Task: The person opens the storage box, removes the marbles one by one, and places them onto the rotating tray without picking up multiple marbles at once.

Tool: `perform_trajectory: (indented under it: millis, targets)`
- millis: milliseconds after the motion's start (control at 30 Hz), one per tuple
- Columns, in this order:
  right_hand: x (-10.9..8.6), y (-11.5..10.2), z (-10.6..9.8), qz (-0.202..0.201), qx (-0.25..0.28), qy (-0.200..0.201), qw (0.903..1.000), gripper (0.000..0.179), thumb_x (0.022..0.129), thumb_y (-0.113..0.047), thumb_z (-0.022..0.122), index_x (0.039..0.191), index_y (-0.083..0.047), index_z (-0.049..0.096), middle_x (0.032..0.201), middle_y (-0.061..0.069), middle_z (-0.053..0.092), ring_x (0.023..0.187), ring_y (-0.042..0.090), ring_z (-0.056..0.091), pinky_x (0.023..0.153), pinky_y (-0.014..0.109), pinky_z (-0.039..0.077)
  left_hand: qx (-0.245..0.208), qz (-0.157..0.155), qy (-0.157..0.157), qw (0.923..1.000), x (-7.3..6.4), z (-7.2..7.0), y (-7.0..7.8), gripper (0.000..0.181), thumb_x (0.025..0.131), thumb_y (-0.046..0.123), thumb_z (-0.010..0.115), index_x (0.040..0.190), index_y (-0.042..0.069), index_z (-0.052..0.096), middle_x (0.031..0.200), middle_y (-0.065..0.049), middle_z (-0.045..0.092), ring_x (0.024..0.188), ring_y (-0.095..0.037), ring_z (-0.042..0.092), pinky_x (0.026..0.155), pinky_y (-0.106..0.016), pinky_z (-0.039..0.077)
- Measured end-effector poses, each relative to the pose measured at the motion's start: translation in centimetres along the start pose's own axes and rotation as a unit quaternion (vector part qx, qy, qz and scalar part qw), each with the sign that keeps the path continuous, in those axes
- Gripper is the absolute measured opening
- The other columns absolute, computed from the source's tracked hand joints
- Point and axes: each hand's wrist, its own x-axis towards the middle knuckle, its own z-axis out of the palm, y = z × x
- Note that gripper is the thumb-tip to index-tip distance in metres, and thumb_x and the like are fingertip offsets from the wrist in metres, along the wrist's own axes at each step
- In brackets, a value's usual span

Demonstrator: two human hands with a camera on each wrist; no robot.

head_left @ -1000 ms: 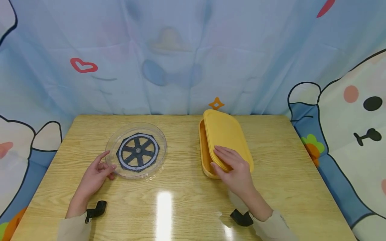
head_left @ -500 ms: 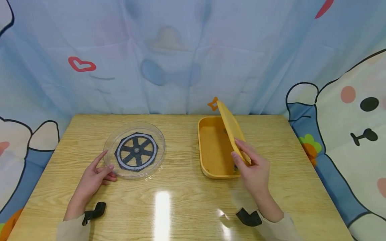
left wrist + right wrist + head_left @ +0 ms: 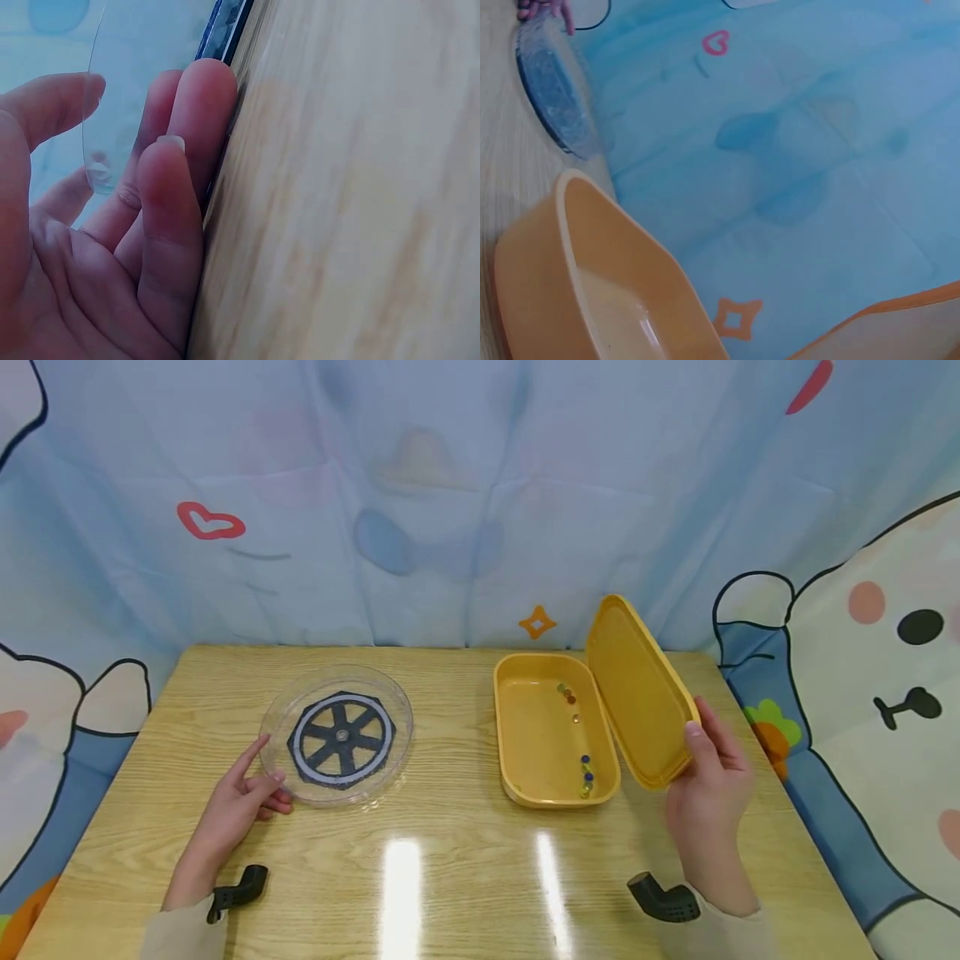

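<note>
My left hand point(image 3: 240, 797) holds the near-left rim of a clear round dish point(image 3: 401, 710), thumb over the edge and other fingers low beside it. Inside that dish shows a dark six-spoked wheel shape point(image 3: 342, 735) with a pale ring. On the right, my right hand point(image 3: 708, 781) pinches the near end of a yellow lid point(image 3: 637, 693), thumb on its inner face. The lid stands tilted beside the yellow box point(image 3: 536, 802), overlapping its right rim in the head view. Several small coloured balls point(image 3: 587, 775) lie along the box's right side.
A wooden table point(image 3: 450, 860) carries everything, with a light blue patterned curtain point(image 3: 420, 510) hanging behind its far edge. Black camera mounts point(image 3: 663, 900) sit at both wrists. The dish point(image 3: 555, 90) and the box point(image 3: 532, 277) also appear in the right wrist view.
My right hand has lifted the lid off the box and swung it right, turning its inner face toward the box. The balls inside have come into sight. My left hand stays at the dish.
</note>
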Motion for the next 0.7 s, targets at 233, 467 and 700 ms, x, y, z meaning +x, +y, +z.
perform_trajectory:
  millis: [233, 467, 700]
  targets:
    - [2.0, -0.4, -2.7, 0.036, 0.188, 0.022, 0.9813, 0.042, 0.096, 0.01, 0.056, 0.138, 0.011, 0.05, 0.141, 0.019, 0.047, 0.127, 0.034, 0.052, 0.099, 0.04, 0.046, 0.0, -0.005, -0.001, 1.0, 0.1, 0.0, 0.2, 0.072, 0.105, 0.025, 0.054, 0.162, 0.021, 0.01, 0.086, -0.01, 0.073, 0.072, -0.02, 0.071, 0.065, -0.03, 0.053]
    - [3.1, 0.1, -5.6, 0.054, 0.212, 0.062, 0.9738, 0.04, 0.097, 0.011, 0.054, 0.137, 0.01, 0.051, 0.143, 0.014, 0.044, 0.126, 0.031, 0.052, 0.102, 0.038, 0.044, 0.015, -0.004, 0.001, 0.9999, 0.0, 0.0, -0.2, 0.073, 0.105, 0.029, 0.055, 0.162, 0.019, 0.011, 0.086, -0.009, 0.073, 0.073, -0.02, 0.071, 0.066, -0.03, 0.053]
    - [3.6, 0.4, -8.0, 0.031, 0.086, 0.101, 0.9908, 0.038, 0.094, 0.013, 0.058, 0.132, 0.01, 0.058, 0.141, 0.018, 0.045, 0.122, 0.029, 0.055, 0.091, 0.033, 0.05, 0.019, -0.002, 0.003, 0.9998, 0.0, 0.1, -0.2, 0.072, 0.105, 0.029, 0.054, 0.162, 0.019, 0.011, 0.086, -0.01, 0.072, 0.073, -0.02, 0.071, 0.066, -0.03, 0.053]
